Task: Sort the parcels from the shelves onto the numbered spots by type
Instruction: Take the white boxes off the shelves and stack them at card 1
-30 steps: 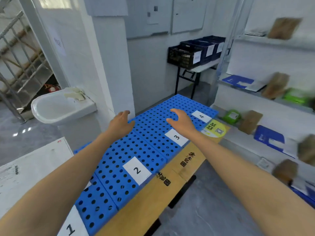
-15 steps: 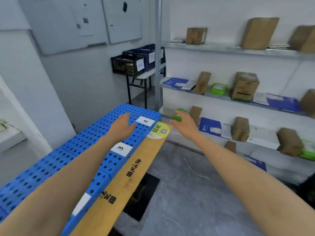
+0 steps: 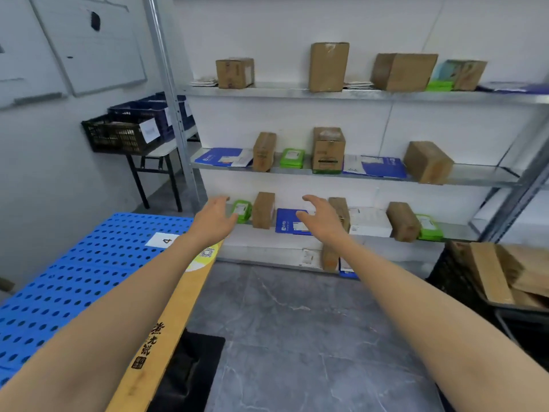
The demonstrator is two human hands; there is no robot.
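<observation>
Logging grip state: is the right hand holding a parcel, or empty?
Empty: the right hand is open, fingers spread and loosely curved, in front of the blue envelope, gripping nothing.

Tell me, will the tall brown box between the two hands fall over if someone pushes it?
Probably: the brown box stands upright on a narrow end, so a push near its top may tip it. It looks like stiff cardboard, so it likely keeps its shape when held.

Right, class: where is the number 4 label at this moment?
In the head view, the 4 label lies left of centre on the blue board, near its far end, just below and left of the left hand.
</observation>
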